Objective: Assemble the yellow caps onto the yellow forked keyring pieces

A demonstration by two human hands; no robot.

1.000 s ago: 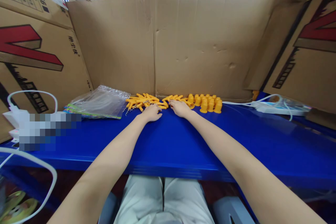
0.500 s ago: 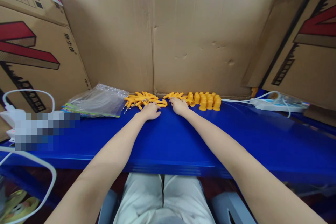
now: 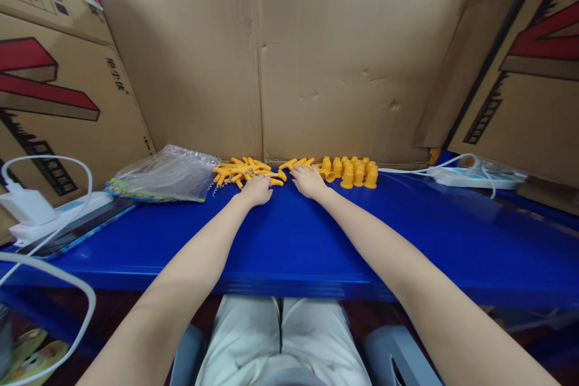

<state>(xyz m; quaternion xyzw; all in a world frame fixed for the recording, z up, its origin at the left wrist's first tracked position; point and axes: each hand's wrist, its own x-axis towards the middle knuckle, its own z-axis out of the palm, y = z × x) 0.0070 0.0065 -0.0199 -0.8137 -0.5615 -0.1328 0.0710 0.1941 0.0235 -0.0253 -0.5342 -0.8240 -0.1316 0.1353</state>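
My left hand [image 3: 257, 190] lies palm down at the front of a pile of yellow branched plastic pieces [image 3: 230, 172], its fingers partly hidden. Thin dark spiral metal parts [image 3: 215, 189] stick out of that pile on the left. To the right, my right hand [image 3: 308, 181] rests with fingers spread at a smaller row of yellow pieces [image 3: 296, 163], touching or just over them. Yellow cup-shaped caps [image 3: 358, 174] stand in rows beside this hand, and one cap [image 3: 330, 177] lies tipped on its side. Neither hand visibly lifts anything.
Clear plastic bags [image 3: 167, 175] lie in a stack at the left. A phone [image 3: 85, 226] and a white power strip [image 3: 34, 229] with cables sit at the far left, another strip [image 3: 474, 178] at the right. Cardboard [image 3: 344, 72] walls the back of the blue table [image 3: 289, 253].
The view has shifted slightly. The left thumb has drawn in closer to the hand, and the right fingers have spread a little. The yellow pieces lie much as before.
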